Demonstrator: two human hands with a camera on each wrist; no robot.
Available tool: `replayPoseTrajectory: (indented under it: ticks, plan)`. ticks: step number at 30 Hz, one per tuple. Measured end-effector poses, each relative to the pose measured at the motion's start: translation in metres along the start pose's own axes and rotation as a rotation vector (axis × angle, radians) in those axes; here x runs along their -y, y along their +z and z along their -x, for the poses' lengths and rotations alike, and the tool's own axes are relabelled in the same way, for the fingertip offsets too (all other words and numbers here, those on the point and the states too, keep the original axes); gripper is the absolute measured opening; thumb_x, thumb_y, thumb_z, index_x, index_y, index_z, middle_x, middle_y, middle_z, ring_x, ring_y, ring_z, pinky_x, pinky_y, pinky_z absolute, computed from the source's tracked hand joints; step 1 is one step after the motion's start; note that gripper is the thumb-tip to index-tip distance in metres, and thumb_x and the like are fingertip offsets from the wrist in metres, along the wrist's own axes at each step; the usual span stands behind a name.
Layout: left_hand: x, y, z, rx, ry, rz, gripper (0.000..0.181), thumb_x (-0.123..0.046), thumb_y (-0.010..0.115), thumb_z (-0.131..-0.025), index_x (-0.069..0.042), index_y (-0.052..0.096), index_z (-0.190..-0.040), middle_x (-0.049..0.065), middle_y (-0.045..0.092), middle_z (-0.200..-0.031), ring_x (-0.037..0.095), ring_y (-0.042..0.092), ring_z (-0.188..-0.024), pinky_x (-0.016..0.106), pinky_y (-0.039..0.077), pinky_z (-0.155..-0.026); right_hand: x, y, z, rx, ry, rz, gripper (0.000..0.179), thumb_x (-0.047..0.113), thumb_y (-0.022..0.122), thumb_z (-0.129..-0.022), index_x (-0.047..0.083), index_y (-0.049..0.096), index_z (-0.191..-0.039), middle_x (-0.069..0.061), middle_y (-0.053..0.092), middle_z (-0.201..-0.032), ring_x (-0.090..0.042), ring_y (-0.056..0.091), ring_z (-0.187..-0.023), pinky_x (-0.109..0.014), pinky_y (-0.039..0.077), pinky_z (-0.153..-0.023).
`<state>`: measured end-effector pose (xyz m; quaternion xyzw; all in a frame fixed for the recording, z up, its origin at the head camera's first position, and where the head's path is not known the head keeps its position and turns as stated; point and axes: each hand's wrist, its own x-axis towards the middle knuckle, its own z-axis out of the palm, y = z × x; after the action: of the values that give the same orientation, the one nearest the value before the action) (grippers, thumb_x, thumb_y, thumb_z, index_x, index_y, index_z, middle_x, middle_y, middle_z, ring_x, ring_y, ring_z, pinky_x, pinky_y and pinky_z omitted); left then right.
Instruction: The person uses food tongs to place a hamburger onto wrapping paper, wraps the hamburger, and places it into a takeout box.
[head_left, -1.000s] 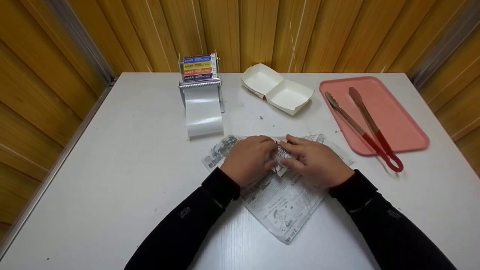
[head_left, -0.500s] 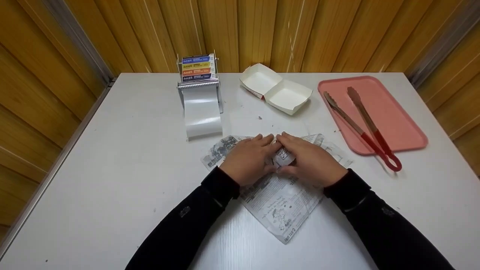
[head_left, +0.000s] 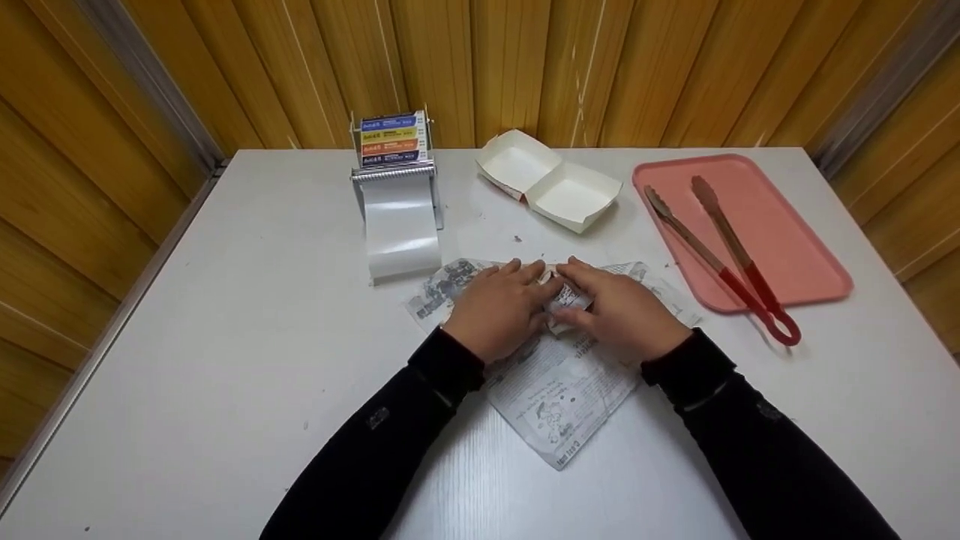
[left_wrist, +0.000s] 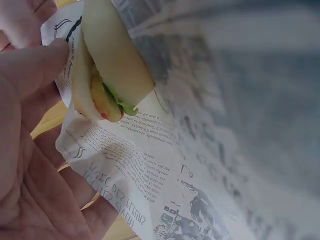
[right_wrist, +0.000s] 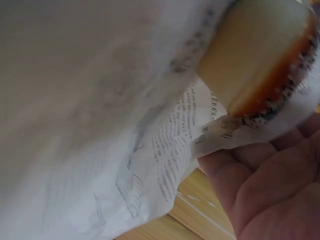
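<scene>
A sheet of newspaper-print wrapping paper (head_left: 559, 405) lies on the table with one corner pointing toward me, a small fold of it standing up between my hands. Inside the paper is a sandwich; the left wrist view shows its pale bread (left_wrist: 115, 55) with green leaf and yellow-red filling at the cut side. A browned, seed-covered crust (right_wrist: 280, 82) shows in the right wrist view. My left hand (head_left: 499, 309) grips paper and sandwich from the left, its thumb (left_wrist: 37, 65) on the paper flap. My right hand (head_left: 636, 311) holds the paper around the crust side.
Behind the paper stands a metal dispenser with a stack of small coloured boxes (head_left: 390, 139) and a label strip (head_left: 403, 229) hanging from it. An open white carton (head_left: 574, 196) sits at the back. To the right, red-handled tongs (head_left: 739, 259) lie across a pink tray (head_left: 795, 251).
Both hands and the paper have shifted slightly away from me. The fingers have closed in around the middle fold, and the right hand has moved a little to the left.
</scene>
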<state>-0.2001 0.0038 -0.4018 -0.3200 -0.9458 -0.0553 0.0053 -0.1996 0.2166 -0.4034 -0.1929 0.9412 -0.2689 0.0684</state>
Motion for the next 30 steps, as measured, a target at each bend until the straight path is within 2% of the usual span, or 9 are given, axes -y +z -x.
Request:
replayPoseTrajectory:
  ticks: [6, 15, 24, 27, 30]
  plan:
    - [-0.007, 0.0, 0.006, -0.049, 0.045, -0.012, 0.046, -0.047, 0.054, -0.107, -0.038, 0.056, -0.152, -0.004, 0.044, -0.166, 0.033, 0.047, -0.151, 0.054, 0.041, -0.122, 0.003, 0.004, 0.001, -0.039, -0.015, 0.024, 0.076, 0.034, 0.083, -0.091, 0.016, 0.048, -0.157, -0.019, 0.042, -0.165, -0.037, 0.043, -0.152, -0.055, 0.037, -0.124]
    - [-0.007, 0.0, 0.009, -0.034, 0.079, 0.0, 0.042, -0.041, 0.055, -0.108, -0.036, 0.059, -0.15, -0.003, 0.043, -0.167, 0.034, 0.045, -0.152, 0.051, 0.044, -0.119, 0.003, 0.005, 0.002, -0.052, -0.032, 0.083, 0.082, 0.038, 0.082, -0.093, 0.008, 0.044, -0.16, -0.02, 0.042, -0.165, -0.037, 0.043, -0.152, -0.055, 0.037, -0.124]
    - [-0.009, 0.001, 0.01, -0.025, 0.074, -0.019, 0.044, -0.042, 0.055, -0.108, -0.036, 0.056, -0.152, -0.001, 0.041, -0.167, 0.033, 0.043, -0.153, 0.054, 0.042, -0.121, 0.0, -0.002, 0.008, -0.019, -0.034, 0.16, 0.081, 0.031, 0.081, -0.094, 0.009, 0.042, -0.161, -0.017, 0.046, -0.163, -0.036, 0.046, -0.15, -0.055, 0.039, -0.122]
    - [-0.01, 0.0, 0.011, -0.011, 0.076, -0.041, 0.044, -0.044, 0.054, -0.108, -0.038, 0.055, -0.152, 0.0, 0.041, -0.168, 0.034, 0.042, -0.154, 0.054, 0.042, -0.121, 0.001, -0.003, 0.01, -0.012, -0.022, 0.18, 0.081, 0.033, 0.08, -0.095, 0.01, 0.041, -0.161, -0.017, 0.043, -0.165, -0.038, 0.043, -0.152, -0.057, 0.036, -0.124]
    - [-0.011, 0.0, 0.01, 0.001, 0.074, -0.053, 0.044, -0.045, 0.053, -0.109, -0.039, 0.055, -0.152, 0.0, 0.041, -0.168, 0.034, 0.041, -0.154, 0.055, 0.041, -0.121, 0.008, -0.008, 0.016, -0.039, -0.036, 0.219, 0.081, 0.035, 0.081, -0.093, 0.006, 0.043, -0.159, -0.021, 0.04, -0.166, -0.041, 0.041, -0.153, -0.061, 0.032, -0.125]
